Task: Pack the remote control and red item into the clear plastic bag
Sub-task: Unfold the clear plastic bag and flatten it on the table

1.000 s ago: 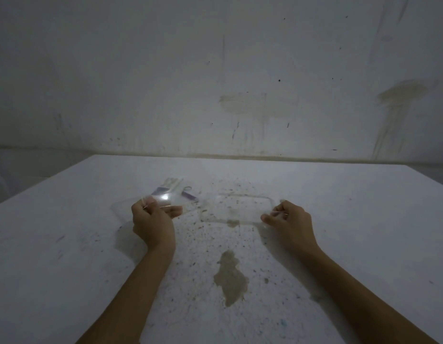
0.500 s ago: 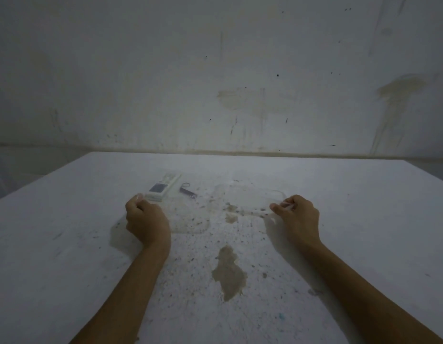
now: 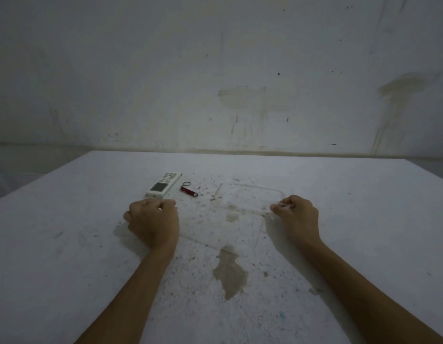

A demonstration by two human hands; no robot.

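We see the clear plastic bag (image 3: 240, 214) lying flat at the centre of the frame, stretched between our two hands and with nothing inside that we can make out. The remote control (image 3: 163, 185) and the red item (image 3: 188, 191) lie just beside each other left of centre, above the bag and outside it. Our left hand (image 3: 153, 220) is curled shut at the bag's left edge; our right hand (image 3: 296, 216) pinches its right edge. On this stained counter (image 3: 66, 256), we judge packing barely begun: both things remain to go in.
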